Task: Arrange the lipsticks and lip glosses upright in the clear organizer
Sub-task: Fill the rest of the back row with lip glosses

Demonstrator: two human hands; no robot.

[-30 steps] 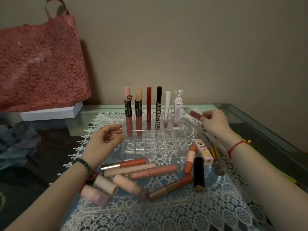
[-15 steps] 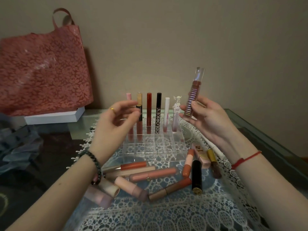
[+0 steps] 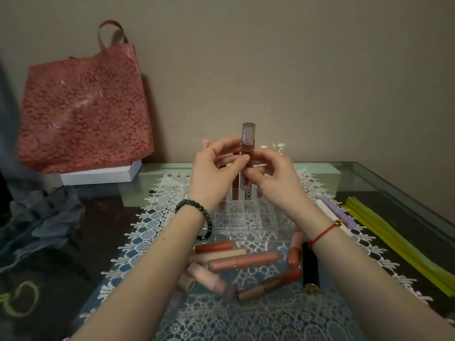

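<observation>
Currently | lip gloss [image 3: 247, 142]: upright, above clear organizer [image 3: 267, 219] | left hand [image 3: 213, 174]: fingers pinch it | right hand [image 3: 277, 179]: fingers pinch it

I count one gloss tube [image 3: 248, 137] held up, one clear organizer [image 3: 246, 217], at least five standing tubes [image 3: 235, 189] in its 12 o'clock row, others hidden; eight lying tubes [image 3: 246, 263] at 6 o'clock, maybe nine; one bag [image 3: 83, 107] at 10.

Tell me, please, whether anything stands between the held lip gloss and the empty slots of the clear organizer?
Nothing visible does. The left hand and right hand hold the lip gloss upright above the clear organizer, whose near compartments lie open below it. The standing tubes stand in its back row.
</observation>
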